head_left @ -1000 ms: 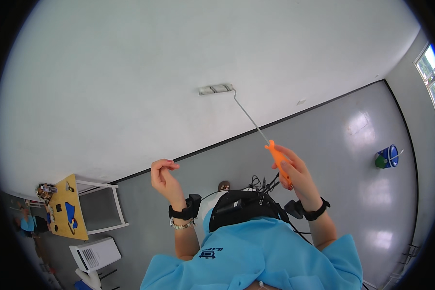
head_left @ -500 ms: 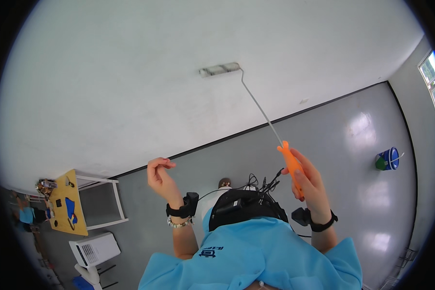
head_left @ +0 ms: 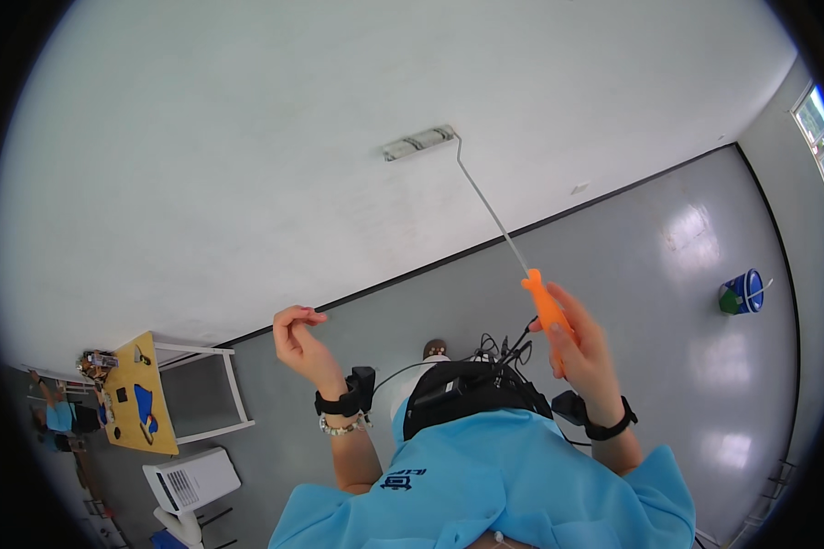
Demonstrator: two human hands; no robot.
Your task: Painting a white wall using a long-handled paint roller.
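Left hand (head_left: 306,349) half-curled, right hand (head_left: 584,352) gripping

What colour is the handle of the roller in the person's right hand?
The handle is bright orange, seen best in the head view.

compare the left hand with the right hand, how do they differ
The right hand grips the orange handle of the paint roller, while the left hand holds nothing visible, its fingers loosely curled. A beaded bracelet shows just behind the left hand, but none shows behind the right hand. Both hands have a black strap with a dark device behind them.
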